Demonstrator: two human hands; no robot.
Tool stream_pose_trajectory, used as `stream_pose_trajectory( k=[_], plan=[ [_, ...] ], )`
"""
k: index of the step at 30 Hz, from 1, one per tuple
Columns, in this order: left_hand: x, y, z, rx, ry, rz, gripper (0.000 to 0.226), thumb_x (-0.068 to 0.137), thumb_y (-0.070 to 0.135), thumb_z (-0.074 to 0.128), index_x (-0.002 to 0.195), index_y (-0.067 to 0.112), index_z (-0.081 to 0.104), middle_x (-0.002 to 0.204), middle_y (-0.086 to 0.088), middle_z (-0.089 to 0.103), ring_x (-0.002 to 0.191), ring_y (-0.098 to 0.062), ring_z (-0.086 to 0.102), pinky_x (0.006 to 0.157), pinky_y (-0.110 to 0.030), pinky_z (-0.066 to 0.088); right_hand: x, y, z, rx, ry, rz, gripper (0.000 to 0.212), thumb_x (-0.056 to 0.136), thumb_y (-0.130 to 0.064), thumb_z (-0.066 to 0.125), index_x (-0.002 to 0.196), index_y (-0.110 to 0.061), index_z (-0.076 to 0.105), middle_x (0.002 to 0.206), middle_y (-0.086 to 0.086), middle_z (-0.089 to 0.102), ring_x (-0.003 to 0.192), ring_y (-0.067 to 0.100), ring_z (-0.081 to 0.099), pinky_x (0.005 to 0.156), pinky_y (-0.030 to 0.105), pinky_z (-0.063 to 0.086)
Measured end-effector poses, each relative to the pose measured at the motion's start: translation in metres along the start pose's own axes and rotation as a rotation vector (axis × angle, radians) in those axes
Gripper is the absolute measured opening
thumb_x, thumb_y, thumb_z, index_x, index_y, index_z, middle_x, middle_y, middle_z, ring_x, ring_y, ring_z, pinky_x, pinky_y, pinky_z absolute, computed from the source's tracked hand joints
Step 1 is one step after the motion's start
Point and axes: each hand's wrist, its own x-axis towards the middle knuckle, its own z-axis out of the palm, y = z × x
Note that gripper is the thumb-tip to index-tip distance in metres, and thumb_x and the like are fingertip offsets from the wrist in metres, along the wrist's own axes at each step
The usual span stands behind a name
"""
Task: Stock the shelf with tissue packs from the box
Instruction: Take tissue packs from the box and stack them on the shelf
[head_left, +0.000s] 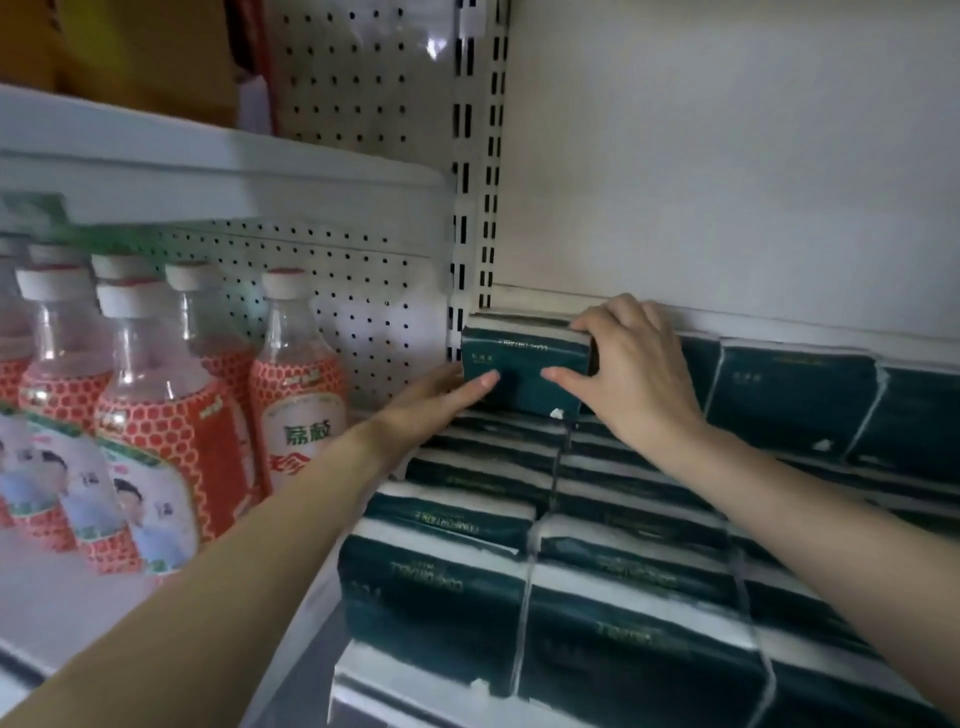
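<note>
White back wall (727, 156) leaves open room above dark green rows of packs (613, 571), where one dark green tissue pack (519, 358) stands atop them in the left rear corner beside the slotted post (480, 156), right hand (636, 374) gripping its top and front, left hand (434, 405) pressing straight fingers on its face.

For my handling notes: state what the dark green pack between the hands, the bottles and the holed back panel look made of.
Pack: thin glossy plastic film over soft tissue, judging by its sheen and white edges. Bottles: clear plastic, likely, with printed red labels and white caps. Back panel: painted sheet metal, probably; regular punched holes, flat white finish.
</note>
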Motion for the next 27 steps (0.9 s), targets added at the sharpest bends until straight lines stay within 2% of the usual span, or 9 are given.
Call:
stream_pose_trajectory(
  k=[1, 5, 9, 13, 15, 18, 21, 24, 27],
  plan=[
    [0.001, 0.000, 0.001, -0.001, 0.003, -0.005, 0.074, 0.076, 0.070, 0.055, 0.139, 0.033, 0.045, 0.139, 0.013, 0.048, 0.123, -0.008, 0.047, 0.094, -0.023, 0.036, 0.001, 0.000, 0.003, -0.032, 0.013, -0.009, 0.055, 0.081, -0.047, 0.069, 0.122, -0.012, 0.059, 0.118, 0.006, 0.054, 0.111, 0.024, 0.045, 0.095, 0.037, 0.041],
    [0.005, 0.000, 0.004, -0.017, -0.015, 0.007, 0.034, 0.092, 0.051, 0.051, 0.123, 0.036, 0.051, 0.108, 0.029, 0.055, 0.095, 0.018, 0.049, 0.067, -0.004, 0.038, 0.006, 0.000, 0.011, -0.041, 0.037, -0.031, 0.056, 0.084, -0.044, 0.067, 0.132, -0.017, 0.054, 0.129, 0.006, 0.052, 0.121, 0.026, 0.043, 0.101, 0.039, 0.035],
    [0.005, 0.003, 0.006, -0.042, -0.010, 0.043, 0.028, 0.096, 0.042, 0.050, 0.122, 0.033, 0.053, 0.103, 0.028, 0.057, 0.074, 0.028, 0.053, 0.057, 0.004, 0.038, 0.009, -0.001, 0.013, -0.129, 0.005, -0.157, 0.049, 0.089, -0.041, 0.061, 0.134, -0.022, 0.054, 0.131, 0.003, 0.058, 0.123, 0.025, 0.045, 0.105, 0.039, 0.029],
    [0.005, 0.006, 0.005, -0.008, -0.014, 0.011, 0.010, 0.097, 0.043, 0.047, 0.104, 0.041, 0.055, 0.092, 0.036, 0.058, 0.077, 0.025, 0.055, 0.060, 0.003, 0.038, 0.013, 0.000, 0.010, -0.137, -0.071, -0.146, 0.051, 0.093, -0.047, 0.052, 0.139, -0.026, 0.048, 0.136, -0.003, 0.054, 0.128, 0.021, 0.040, 0.109, 0.036, 0.023],
    [0.004, 0.010, 0.005, -0.004, -0.010, -0.027, 0.021, 0.096, 0.048, 0.046, 0.113, 0.039, 0.054, 0.098, 0.034, 0.056, 0.094, 0.010, 0.053, 0.078, -0.005, 0.038, 0.014, 0.000, 0.006, -0.120, -0.113, -0.138, 0.054, 0.093, -0.051, 0.050, 0.142, -0.028, 0.044, 0.139, -0.003, 0.051, 0.131, 0.019, 0.037, 0.109, 0.035, 0.021],
    [-0.003, 0.014, 0.002, 0.013, 0.079, -0.051, 0.060, 0.094, 0.055, 0.045, 0.144, 0.024, 0.036, 0.131, 0.013, 0.043, 0.116, -0.007, 0.040, 0.096, -0.024, 0.030, 0.012, -0.004, -0.005, -0.035, -0.138, -0.096, 0.063, 0.093, -0.053, 0.048, 0.148, -0.027, 0.033, 0.147, -0.001, 0.042, 0.136, 0.019, 0.032, 0.113, 0.036, 0.021],
    [-0.015, 0.020, -0.007, 0.143, 0.140, -0.075, 0.070, 0.094, 0.054, 0.041, 0.150, 0.014, 0.026, 0.154, -0.002, 0.030, 0.139, -0.020, 0.031, 0.111, -0.034, 0.025, 0.005, -0.012, -0.024, 0.022, -0.132, -0.080, 0.065, 0.094, -0.051, 0.048, 0.150, -0.027, 0.026, 0.149, 0.000, 0.038, 0.138, 0.019, 0.030, 0.115, 0.037, 0.022],
    [-0.041, 0.033, -0.017, 0.207, 0.171, -0.089, 0.071, 0.093, 0.058, 0.038, 0.150, 0.018, 0.024, 0.148, -0.007, 0.043, 0.134, -0.023, 0.039, 0.105, -0.038, 0.029, -0.009, -0.020, -0.049, 0.072, -0.172, -0.089, 0.063, 0.094, -0.049, 0.049, 0.149, -0.027, 0.027, 0.148, 0.000, 0.038, 0.137, 0.017, 0.031, 0.114, 0.037, 0.023],
    [-0.079, 0.047, -0.019, 0.235, 0.189, -0.003, 0.067, 0.093, 0.054, 0.040, 0.148, 0.016, 0.029, 0.140, -0.004, 0.051, 0.109, -0.013, 0.050, 0.089, -0.023, 0.034, -0.029, -0.031, -0.076, 0.123, -0.251, -0.076, 0.062, 0.095, -0.049, 0.048, 0.149, -0.028, 0.025, 0.150, -0.002, 0.033, 0.139, 0.016, 0.028, 0.115, 0.037, 0.021]
  ],
)
